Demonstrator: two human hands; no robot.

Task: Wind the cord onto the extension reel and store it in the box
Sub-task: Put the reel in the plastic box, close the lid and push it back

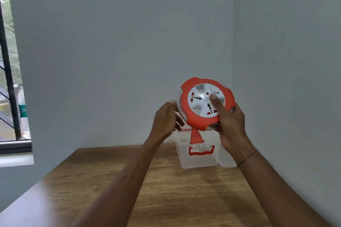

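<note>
- While both hands hold it up above the surface (pixel 166 190), the reel (pixel 206 103) hangs in the air, its white socket face tilted toward the camera inside an orange rim.
- The right hand (pixel 230 125) grips the reel at its lower right edge, thumb pressed flat across the white face and fingers curled round behind.
- The left hand (pixel 166 120) is at the reel's left edge with fingers curled; it is blurred, and whether it pinches the cord or the rim cannot be told.
- A short stretch of orange cord (pixel 185 130) shows just below the left hand's fingers, beside the reel's lower edge.
- The orange plug (pixel 196 137) dangles from the bottom of the reel, pins pointing down.
- The box (pixel 199 158), clear plastic with a red handle on its near side, sits on the wooden surface against the wall, directly under the plug and reel.
- A thin bracelet (pixel 247 156) circles the right wrist.
- A window (pixel 11 79) with dark bars is at the far left.
</note>
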